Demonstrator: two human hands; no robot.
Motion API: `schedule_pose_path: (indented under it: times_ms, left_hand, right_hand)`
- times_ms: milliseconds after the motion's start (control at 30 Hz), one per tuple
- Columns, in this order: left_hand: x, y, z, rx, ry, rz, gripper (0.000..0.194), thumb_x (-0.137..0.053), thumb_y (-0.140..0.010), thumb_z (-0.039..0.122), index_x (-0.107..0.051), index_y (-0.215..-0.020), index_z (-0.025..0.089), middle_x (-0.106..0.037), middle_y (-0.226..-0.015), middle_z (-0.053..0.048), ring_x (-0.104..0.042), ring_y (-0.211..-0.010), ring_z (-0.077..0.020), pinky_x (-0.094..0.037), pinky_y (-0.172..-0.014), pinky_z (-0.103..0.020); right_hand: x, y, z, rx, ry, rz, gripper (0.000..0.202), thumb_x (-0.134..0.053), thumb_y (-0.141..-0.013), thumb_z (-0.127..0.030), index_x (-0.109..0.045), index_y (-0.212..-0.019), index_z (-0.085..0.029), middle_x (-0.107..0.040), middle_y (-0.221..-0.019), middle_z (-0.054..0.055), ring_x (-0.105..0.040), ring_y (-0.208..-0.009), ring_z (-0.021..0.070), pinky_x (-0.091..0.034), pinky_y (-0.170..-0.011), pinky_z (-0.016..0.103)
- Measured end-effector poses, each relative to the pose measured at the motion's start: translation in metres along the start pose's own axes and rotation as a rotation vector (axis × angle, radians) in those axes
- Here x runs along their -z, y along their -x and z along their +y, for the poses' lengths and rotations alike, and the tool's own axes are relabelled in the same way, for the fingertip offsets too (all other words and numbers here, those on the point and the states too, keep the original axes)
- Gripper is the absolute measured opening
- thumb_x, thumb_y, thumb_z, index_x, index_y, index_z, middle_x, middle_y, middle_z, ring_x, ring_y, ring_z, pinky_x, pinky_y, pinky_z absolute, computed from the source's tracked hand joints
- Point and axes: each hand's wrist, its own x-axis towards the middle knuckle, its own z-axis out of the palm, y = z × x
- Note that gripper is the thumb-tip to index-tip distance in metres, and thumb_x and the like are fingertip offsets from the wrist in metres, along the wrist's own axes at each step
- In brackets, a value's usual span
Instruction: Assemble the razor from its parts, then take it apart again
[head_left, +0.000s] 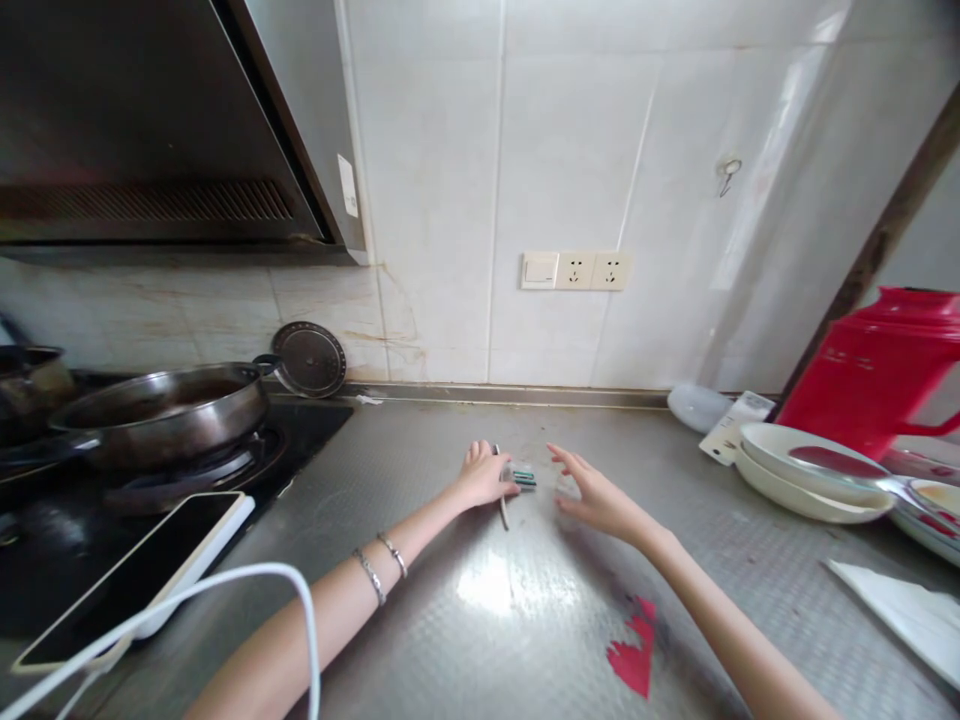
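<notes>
My left hand (484, 477) rests low over the metal counter, its thumb and fingers closed around a small clear item with green bands (523, 478). A thin grey rod (504, 513) passes under the same hand and sticks out toward me; whether it joins the clear item I cannot tell. Just to the right, my right hand (592, 492) hovers with fingers apart and nothing in them, turned toward the clear item. Nearer to me, a jagged red scrap (636, 650) lies flat beside my right forearm.
On the left, a steel pan (161, 415) sits on the black stove, with a phone (139, 580) and white cable (225, 575) nearer me. To the right are stacked white bowls (810, 495), a red jug (874, 365) and a white sheet (904, 610). A tiled wall (435, 200) closes the back.
</notes>
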Motion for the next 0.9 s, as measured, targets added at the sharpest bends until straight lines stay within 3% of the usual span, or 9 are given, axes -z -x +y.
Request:
schedule_pose_path:
  times_ms: [333, 500, 700, 900]
  left_hand:
    - [0.002, -0.011, 0.009, 0.087, -0.058, -0.094, 0.058, -0.060, -0.063, 0.059, -0.057, -0.113, 0.030, -0.045, -0.114, -0.010, -0.038, -0.110, -0.0315, -0.033, -0.091, -0.039]
    - [0.003, -0.011, 0.007, 0.087, -0.005, -0.078, 0.066, -0.065, -0.058, 0.053, -0.054, -0.117, 0.026, -0.044, -0.114, -0.011, -0.039, -0.110, -0.0315, -0.035, -0.090, -0.038]
    - [0.003, 0.002, -0.012, 0.128, 0.149, 0.104, 0.048, -0.063, -0.065, 0.041, -0.059, -0.109, 0.023, -0.050, -0.104, -0.008, -0.044, -0.104, -0.0258, -0.036, -0.089, -0.033]
    - [0.009, 0.019, -0.042, 0.153, 0.191, 0.155, 0.029, -0.061, -0.069, 0.028, -0.062, -0.097, 0.020, -0.057, -0.101, -0.006, -0.049, -0.103, -0.0219, -0.037, -0.090, -0.029]
  right_hand:
    - [0.006, 0.004, -0.009, -0.123, 0.205, -0.068, 0.072, -0.046, -0.071, -0.017, -0.026, -0.139, -0.018, -0.046, -0.126, 0.013, -0.051, -0.107, 0.0230, -0.040, -0.087, 0.031]
    - [0.007, 0.005, -0.008, -0.183, 0.328, -0.038, 0.068, -0.044, -0.072, -0.019, -0.029, -0.138, -0.017, -0.047, -0.127, 0.014, -0.052, -0.107, 0.0257, -0.041, -0.085, 0.034]
    - [0.002, 0.004, 0.021, -0.213, 0.354, 0.034, 0.056, -0.043, -0.074, -0.018, -0.041, -0.131, -0.012, -0.052, -0.122, 0.015, -0.049, -0.113, 0.0241, -0.038, -0.093, 0.034]
    - [-0.014, 0.000, 0.058, -0.219, 0.288, 0.155, 0.053, -0.035, -0.079, -0.019, -0.039, -0.130, -0.007, -0.051, -0.125, 0.016, -0.046, -0.118, 0.0207, -0.035, -0.099, 0.033]
